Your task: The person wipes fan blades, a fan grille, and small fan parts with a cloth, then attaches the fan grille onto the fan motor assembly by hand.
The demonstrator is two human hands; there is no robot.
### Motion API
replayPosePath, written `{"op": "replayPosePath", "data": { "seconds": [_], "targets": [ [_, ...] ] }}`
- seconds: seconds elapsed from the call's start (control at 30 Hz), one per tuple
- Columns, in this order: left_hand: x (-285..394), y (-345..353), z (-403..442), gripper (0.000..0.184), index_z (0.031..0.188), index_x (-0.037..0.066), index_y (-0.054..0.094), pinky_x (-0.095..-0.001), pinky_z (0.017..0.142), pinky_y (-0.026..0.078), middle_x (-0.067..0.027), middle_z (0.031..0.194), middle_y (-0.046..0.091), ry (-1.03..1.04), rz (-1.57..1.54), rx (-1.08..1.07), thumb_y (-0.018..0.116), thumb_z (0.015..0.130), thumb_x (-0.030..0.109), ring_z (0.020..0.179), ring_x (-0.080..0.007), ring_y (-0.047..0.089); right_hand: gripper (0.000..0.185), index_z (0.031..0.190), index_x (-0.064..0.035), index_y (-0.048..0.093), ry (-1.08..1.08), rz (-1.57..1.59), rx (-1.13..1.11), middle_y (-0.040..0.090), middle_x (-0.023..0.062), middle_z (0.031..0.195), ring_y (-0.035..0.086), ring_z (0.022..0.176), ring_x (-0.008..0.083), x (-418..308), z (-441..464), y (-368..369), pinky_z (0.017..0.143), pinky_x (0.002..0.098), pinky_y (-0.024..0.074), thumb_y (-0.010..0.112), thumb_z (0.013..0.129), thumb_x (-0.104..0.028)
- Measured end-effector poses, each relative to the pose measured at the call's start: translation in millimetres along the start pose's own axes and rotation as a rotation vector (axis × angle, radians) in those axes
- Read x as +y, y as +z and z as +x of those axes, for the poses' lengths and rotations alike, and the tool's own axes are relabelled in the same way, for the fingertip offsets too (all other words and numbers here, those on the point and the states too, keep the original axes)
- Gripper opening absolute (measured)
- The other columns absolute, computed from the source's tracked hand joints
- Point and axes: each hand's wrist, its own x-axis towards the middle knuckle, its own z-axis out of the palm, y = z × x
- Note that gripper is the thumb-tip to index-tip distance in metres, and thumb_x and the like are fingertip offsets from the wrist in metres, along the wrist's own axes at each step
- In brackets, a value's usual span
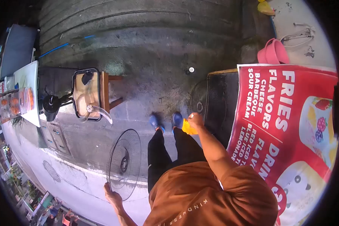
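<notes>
My left hand [113, 196] grips the rim of a round wire fan grille [118, 150], which hangs upright off to my left side. My right hand [196, 119] is closed on a bright yellow cloth [189, 128] in front of my right leg. Past that hand, a second fan grille [199, 107] stands beside a black panel [221, 105]. On the left, a see-through fan blade [91, 109] lies on a wooden stool or chair [104, 92] with a black-framed tray-like seat. A black fan body [51, 107] is next to it.
The concrete floor [150, 71] looks wet, with a small white round item [191, 70] on it. To the right hangs a red menu banner [265, 98], with a pink bucket [273, 52] behind. A white table [33, 92] holds a clear container at the far left.
</notes>
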Motion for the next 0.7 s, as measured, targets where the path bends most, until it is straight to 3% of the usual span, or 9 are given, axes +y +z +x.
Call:
{"op": "replayPosePath", "data": {
  "seconds": [0.03,0.13,0.27,0.4,0.47,0.6,0.7],
  "targets": [
    [-7,8,-8,0.051,0.126,-0.007,0.055,-0.0495,0.103,0.049,-0.0286,0.120,0.064,-0.034,-0.041,-0.003,0.035,0.079,-0.017,0.115,-0.0452,0.064,0.026,0.097,-0.0155,0.078,0.007,0.020,0.006,0.077,0.0144,0.102,0.074,0.099,0.0356,-1,8,-4,0.086,0.0456,0.0585,0.079,0.080,-0.035],
    [-16,24,-22,0.054,0.127,-0.006,0.054,-0.0505,0.102,0.050,-0.0284,0.120,0.065,-0.196,-0.005,-0.046,0.035,0.077,-0.016,0.115,-0.0454,0.064,0.031,0.100,-0.0150,0.078,0.015,0.015,0.060,0.077,0.0159,0.105,0.074,0.099,0.0360,-6,35,-9,0.086,0.0454,0.0585,0.079,0.079,-0.038],
    [-15,39,-17,0.050,0.122,-0.004,0.055,-0.0475,0.093,0.054,-0.0290,0.120,0.065,-0.257,0.000,-0.113,0.036,0.077,-0.013,0.108,-0.0420,0.067,0.035,0.101,-0.0129,0.078,-0.033,-0.009,0.059,0.077,0.0158,0.104,0.074,0.097,0.0370,-19,67,-22,0.085,0.0460,0.0583,0.079,0.079,-0.039],
    [-10,47,5,0.041,0.116,-0.004,0.056,-0.0467,0.081,0.056,-0.0253,0.100,0.069,-0.334,-0.061,-0.074,0.037,0.080,-0.009,0.093,-0.0420,0.070,0.032,0.098,-0.0105,0.077,-0.088,0.017,-0.016,0.077,0.0156,0.098,0.074,0.092,0.0369,-62,73,-64,0.081,0.0467,0.0576,0.077,0.080,-0.037],
    [-10,42,11,0.033,0.109,0.002,0.059,-0.0494,0.075,0.054,-0.0259,0.091,0.069,-0.300,0.060,-0.073,0.040,0.084,-0.006,0.086,-0.0466,0.068,0.027,0.094,-0.0104,0.078,-0.149,-0.025,0.024,0.076,0.0162,0.093,0.074,0.090,0.0363,-58,87,-71,0.079,0.0462,0.0571,0.076,0.080,-0.034],
    [-12,28,14,0.033,0.105,0.003,0.061,-0.0504,0.076,0.053,-0.0272,0.094,0.070,-0.375,-0.105,-0.039,0.038,0.083,-0.006,0.089,-0.0485,0.068,0.025,0.090,-0.0093,0.078,-0.204,-0.099,0.079,0.077,0.0152,0.091,0.074,0.088,0.0351,-73,102,-103,0.079,0.0447,0.0571,0.076,0.080,-0.032],
    [3,9,8,0.048,0.108,-0.001,0.062,-0.0436,0.082,0.057,-0.0238,0.099,0.074,-0.391,-0.230,0.035,0.032,0.072,-0.012,0.093,-0.0396,0.073,0.020,0.090,-0.0107,0.080,-0.271,-0.125,0.101,0.078,0.0139,0.091,0.075,0.087,0.0331,-76,118,-122,0.081,0.0444,0.0578,0.078,0.079,-0.028]
  ]
}}
